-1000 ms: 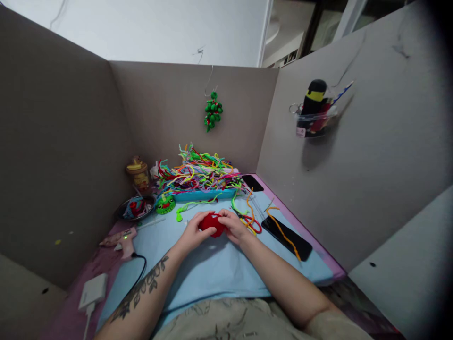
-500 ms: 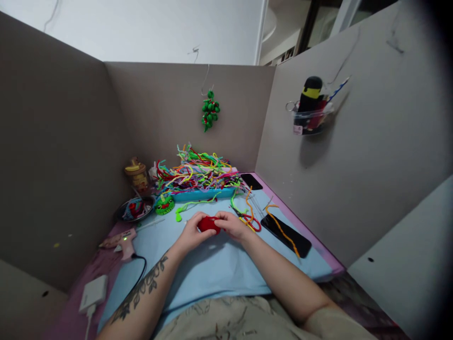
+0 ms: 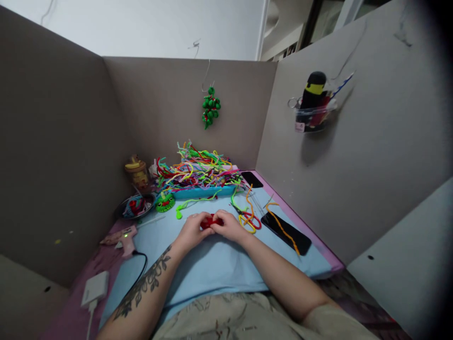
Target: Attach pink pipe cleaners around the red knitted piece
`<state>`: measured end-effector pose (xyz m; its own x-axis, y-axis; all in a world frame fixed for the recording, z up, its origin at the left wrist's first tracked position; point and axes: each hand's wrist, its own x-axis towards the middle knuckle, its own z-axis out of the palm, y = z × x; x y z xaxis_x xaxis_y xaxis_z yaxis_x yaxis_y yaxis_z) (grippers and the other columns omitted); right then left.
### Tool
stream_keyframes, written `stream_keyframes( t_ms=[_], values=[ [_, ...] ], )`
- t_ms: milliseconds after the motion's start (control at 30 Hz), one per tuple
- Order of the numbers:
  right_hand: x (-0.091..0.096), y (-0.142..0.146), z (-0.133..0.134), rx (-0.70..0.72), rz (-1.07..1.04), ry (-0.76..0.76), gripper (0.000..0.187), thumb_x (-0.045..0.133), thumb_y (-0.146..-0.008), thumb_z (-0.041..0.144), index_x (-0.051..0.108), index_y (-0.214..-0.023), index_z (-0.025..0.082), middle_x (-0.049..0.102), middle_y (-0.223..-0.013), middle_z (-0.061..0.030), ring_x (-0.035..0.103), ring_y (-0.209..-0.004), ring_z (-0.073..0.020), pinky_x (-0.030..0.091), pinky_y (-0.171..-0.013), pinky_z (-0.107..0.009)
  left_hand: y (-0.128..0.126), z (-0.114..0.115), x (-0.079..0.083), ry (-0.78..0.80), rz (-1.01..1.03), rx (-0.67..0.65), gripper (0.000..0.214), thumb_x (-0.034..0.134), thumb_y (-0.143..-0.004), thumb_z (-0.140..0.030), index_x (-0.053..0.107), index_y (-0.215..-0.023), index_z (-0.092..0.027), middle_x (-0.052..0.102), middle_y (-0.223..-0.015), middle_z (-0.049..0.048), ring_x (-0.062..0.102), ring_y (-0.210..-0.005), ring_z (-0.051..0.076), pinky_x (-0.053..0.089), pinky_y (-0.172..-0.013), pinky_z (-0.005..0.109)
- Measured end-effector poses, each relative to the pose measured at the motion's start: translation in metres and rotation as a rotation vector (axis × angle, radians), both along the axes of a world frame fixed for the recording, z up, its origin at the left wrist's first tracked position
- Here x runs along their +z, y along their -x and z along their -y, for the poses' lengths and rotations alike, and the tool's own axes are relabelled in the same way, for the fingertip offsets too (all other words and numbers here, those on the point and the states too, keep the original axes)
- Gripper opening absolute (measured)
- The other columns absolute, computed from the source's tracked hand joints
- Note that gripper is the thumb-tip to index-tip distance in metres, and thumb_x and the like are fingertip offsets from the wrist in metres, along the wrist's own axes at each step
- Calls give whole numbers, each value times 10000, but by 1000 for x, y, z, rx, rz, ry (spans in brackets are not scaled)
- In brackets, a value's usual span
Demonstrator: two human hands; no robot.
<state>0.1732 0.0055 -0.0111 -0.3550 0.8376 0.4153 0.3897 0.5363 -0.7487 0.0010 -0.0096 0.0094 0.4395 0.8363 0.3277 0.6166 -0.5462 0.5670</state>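
Note:
Both my hands meet at the middle of the light blue mat (image 3: pixel 212 264). My left hand (image 3: pixel 191 230) and my right hand (image 3: pixel 230 225) are closed from either side on a small red fuzzy piece (image 3: pixel 209 220), which is mostly covered by my fingers. Just right of my right hand lie looped red, yellow and orange pipe cleaners (image 3: pixel 250 220). A green pipe cleaner (image 3: pixel 191 204) lies on the mat just beyond my hands.
A teal tray (image 3: pixel 203 192) heaped with pipe cleaners stands at the back. A pink glue gun (image 3: pixel 123 236), white charger (image 3: pixel 94 288), small bowl (image 3: pixel 136 206) and green figure (image 3: pixel 164 203) are at left. A black phone (image 3: pixel 286 233) lies at right. Grey partitions enclose the desk.
My hands have closed tighter round the red piece, so less of it shows. The camera has shifted slightly.

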Motion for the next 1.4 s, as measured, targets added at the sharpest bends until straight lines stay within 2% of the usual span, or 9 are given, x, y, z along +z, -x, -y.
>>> stream_keyframes(
  t_ms=[200,367,533,667,733,867,1100,1300,1400],
  values=[
    [-1,-2,-1,54,28,-27,125,611,-670,107,512,-637,176,478,-711,22,455,-726,-133,346,-661,-240,-4,3,-1,23,-25,-12,206,635,-694,-209,517,-861,-192,602,-828,8,538,-753,162,392,-680,268],
    [-2,-1,1,81,26,-49,113,622,-685,104,539,-648,170,497,-777,1,470,-804,-150,371,-736,-269,-6,6,-3,50,-58,-58,225,597,-707,-188,486,-902,-198,592,-864,15,540,-778,171,392,-688,275],
    [4,-3,0,103,-8,-30,37,609,-732,149,590,-726,180,522,-859,-20,497,-879,-164,391,-814,-305,-3,2,-4,145,60,-60,200,555,-730,-182,459,-904,-211,591,-848,0,544,-760,160,403,-692,273],
    [10,-12,-1,93,-100,-78,306,536,-754,119,564,-1042,218,516,-1052,-47,482,-1026,-178,380,-897,-336,4,-7,-7,114,213,78,221,553,-717,-187,427,-897,-208,553,-805,-14,512,-713,146,393,-671,269],
    [10,-14,-2,42,-98,-116,387,517,-723,79,535,-1082,223,510,-1044,-44,483,-1006,-176,387,-888,-336,8,-10,-7,78,265,132,211,558,-711,-191,421,-870,-204,520,-781,-20,489,-702,139,381,-666,263],
    [4,-11,-1,11,-20,-170,331,526,-706,62,561,-1001,209,515,-891,-22,497,-843,-162,414,-800,-312,12,-14,-6,75,359,114,192,550,-724,-200,404,-849,-201,460,-731,-40,442,-654,119,354,-627,241],
    [1,-3,0,44,-18,-261,90,538,-808,145,603,-840,199,575,-792,-24,517,-800,-166,401,-769,-305,8,-14,-7,227,532,-7,235,575,-725,-236,375,-843,-201,419,-695,-60,415,-605,95,330,-575,218],
    [0,-9,-4,-158,-243,-209,96,480,-836,199,543,-764,190,533,-734,-11,499,-714,-148,394,-678,-272,11,-19,-9,229,546,67,243,585,-712,-251,398,-859,-198,419,-694,-55,430,-608,99,340,-578,220],
    [3,-12,-2,-180,-295,-165,97,478,-831,228,524,-753,192,519,-717,-9,494,-694,-149,398,-656,-272,12,-20,-9,209,482,78,243,578,-713,-240,422,-892,-191,455,-698,-47,456,-625,111,357,-592,230]
  ],
)
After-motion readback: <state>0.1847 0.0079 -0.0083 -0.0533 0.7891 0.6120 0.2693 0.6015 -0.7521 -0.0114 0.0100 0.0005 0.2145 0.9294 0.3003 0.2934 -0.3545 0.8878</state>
